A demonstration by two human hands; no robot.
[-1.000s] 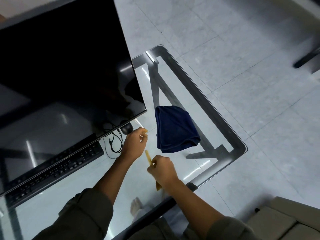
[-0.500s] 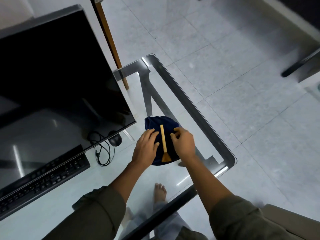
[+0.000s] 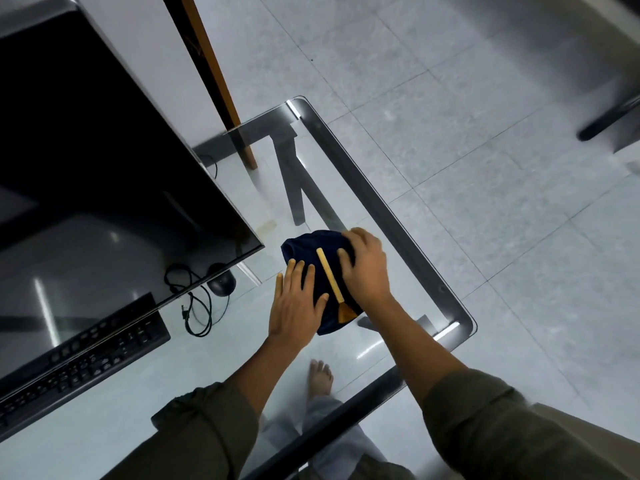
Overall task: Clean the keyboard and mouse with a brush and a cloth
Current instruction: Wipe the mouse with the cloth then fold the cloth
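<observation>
Stage: start | brush (image 3: 330,278) on cloth (image 3: 299,247) | left hand (image 3: 294,306) flat on it | right hand (image 3: 367,268) grip unclear | keyboard (image 3: 86,362), mouse (image 3: 221,282) apparently uncleaned

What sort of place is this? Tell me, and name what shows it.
Most likely a computer workstation in an office or home: a large dark monitor, a black keyboard and a wired mouse sit on a glass-topped desk over a tiled floor.

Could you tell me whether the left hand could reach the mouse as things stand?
Probably yes: only bare glass table lies between the left hand, resting on the cloth, and the mouse by the monitor corner.
</observation>
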